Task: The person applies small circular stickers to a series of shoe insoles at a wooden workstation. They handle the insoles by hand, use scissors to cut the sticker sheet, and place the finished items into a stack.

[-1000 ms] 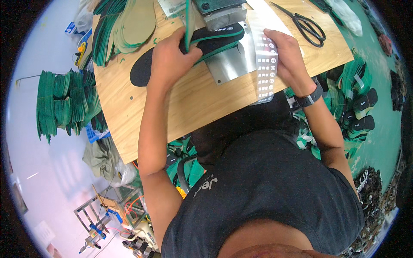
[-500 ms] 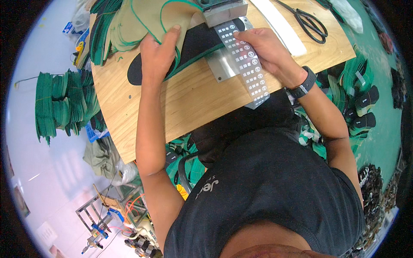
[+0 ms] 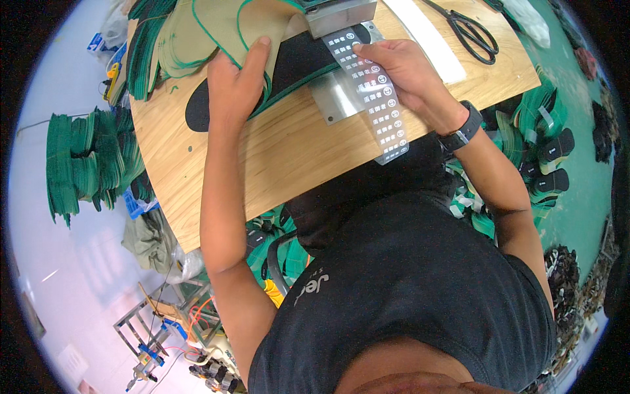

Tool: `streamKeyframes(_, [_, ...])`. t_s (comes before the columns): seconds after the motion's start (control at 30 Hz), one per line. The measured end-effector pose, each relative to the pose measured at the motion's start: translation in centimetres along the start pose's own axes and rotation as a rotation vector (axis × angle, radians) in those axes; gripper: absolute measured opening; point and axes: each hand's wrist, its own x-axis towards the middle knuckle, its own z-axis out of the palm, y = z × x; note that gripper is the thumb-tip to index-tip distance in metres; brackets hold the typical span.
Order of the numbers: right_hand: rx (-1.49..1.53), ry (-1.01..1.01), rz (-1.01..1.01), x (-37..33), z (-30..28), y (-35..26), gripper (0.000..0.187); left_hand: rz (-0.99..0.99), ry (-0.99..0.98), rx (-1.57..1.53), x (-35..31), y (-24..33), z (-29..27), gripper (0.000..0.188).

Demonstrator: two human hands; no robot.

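Observation:
My left hand (image 3: 235, 90) grips the edge of a green-edged insole, thumb on top of its beige side. A black insole (image 3: 305, 62) lies flat beside and partly under it, its toe showing left of my wrist. Its other end reaches a metal press block (image 3: 342, 18). My right hand (image 3: 410, 75) pinches a clear strip of white printed transfer labels (image 3: 388, 125) between thumb and fingers. The strip's upper end lies over the black insole near the block, and its lower end hangs past the table edge. A shiny metal plate (image 3: 333, 98) sits under the strip.
Piled green-edged insoles (image 3: 146, 62) lie at the table's far left. Black-handled scissors (image 3: 474, 38) and a long white strip (image 3: 430, 43) lie on the right of the wooden table (image 3: 289, 157). More insole bundles (image 3: 92, 161) stand left of the table, others (image 3: 554, 151) on the floor at right.
The view has shifted slightly, so the table and the things on it appear a little further left. Both hands keep their holds, with hardly any movement.

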Motion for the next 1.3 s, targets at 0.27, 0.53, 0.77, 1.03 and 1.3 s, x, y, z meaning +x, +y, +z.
streamKeyframes(0.27, [-0.082, 0.059, -0.003, 0.4, 0.1, 0.6, 0.027, 0.083, 0.026, 0.089, -0.3, -0.1, 0.5, 0.027])
streamKeyframes(0.53, [-0.001, 0.08, -0.06, -1.1, 0.2, 0.1, 0.031, 0.145, -0.194, 0.322, -0.8, 0.8, 0.7, 0.043])
streamKeyframes(0.77, [-0.081, -0.105, -0.123, -0.9, -1.2, 0.7, 0.02, 0.225, -0.187, 0.506, -0.6, 0.6, 0.8, 0.049])
streamKeyframes(1.03, [0.209, 0.108, -0.12, -2.0, -2.4, -0.3, 0.018, 0.016, -0.042, 0.153, -0.3, 0.0, -0.1, 0.027])
streamKeyframes(1.3, [-0.124, -0.041, 0.042, -0.7, -0.2, -0.5, 0.025, -0.12, 0.146, -0.207, -0.1, -1.0, -0.8, 0.021])
